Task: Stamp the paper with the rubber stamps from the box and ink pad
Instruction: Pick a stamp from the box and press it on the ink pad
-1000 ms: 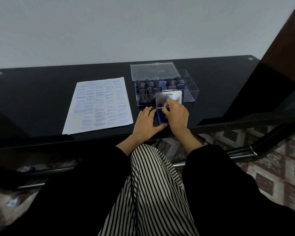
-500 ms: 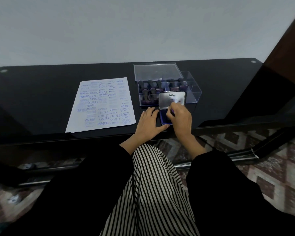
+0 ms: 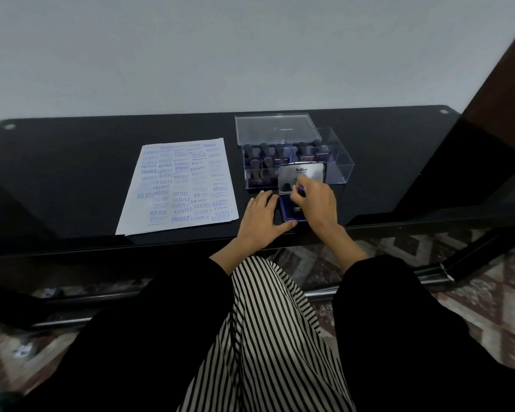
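Observation:
A white paper covered with blue stamp prints lies on the black table. To its right stands a clear plastic box holding several dark-handled rubber stamps. In front of it the blue ink pad lies open, its silver lid raised. My right hand grips a stamp over the pad; the stamp is mostly hidden by my fingers. My left hand rests flat on the table, its thumb against the pad's near edge.
The box's clear lid lies behind the box. The black glass table reaches to the wall at the back; its front edge runs just before my wrists. My striped lap and dark sleeves fill the foreground.
My right hand has lowered slightly over the ink pad with the stamp. My left hand stays beside the pad. The view has shifted a little.

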